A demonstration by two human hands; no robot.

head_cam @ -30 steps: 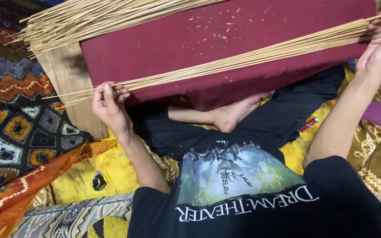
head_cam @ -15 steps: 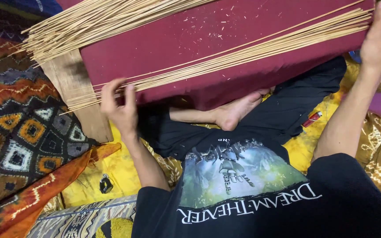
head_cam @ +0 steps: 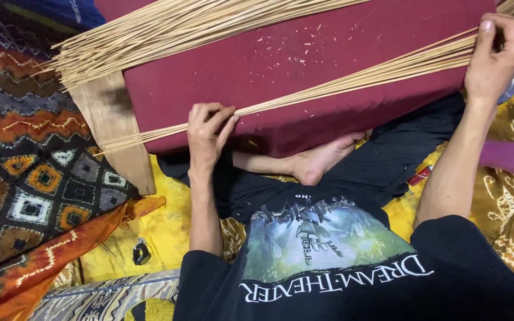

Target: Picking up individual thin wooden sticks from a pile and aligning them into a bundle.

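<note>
A bundle of thin pale bamboo sticks (head_cam: 340,83) lies slantwise across a dark red padded board (head_cam: 304,53) over my lap. My left hand (head_cam: 206,134) rests flat on the bundle's near left part, fingers pressed on the sticks at the board's front edge. My right hand (head_cam: 498,53) grips the same bundle at its right end, thumb up. A second, larger heap of the same sticks (head_cam: 168,30) lies along the board's far edge, fanning out to the left.
A wooden plank (head_cam: 117,134) juts out under the board's left end. Patterned cloths (head_cam: 25,154) cover the floor on the left, yellow cloth (head_cam: 150,220) beneath me. A small dark object (head_cam: 141,252) lies on the yellow cloth. A purple object (head_cam: 513,156) sits at right.
My left hand has slid rightward along the bundle, from its left tips to the board's front edge. The right hand keeps its grip on the right end.
</note>
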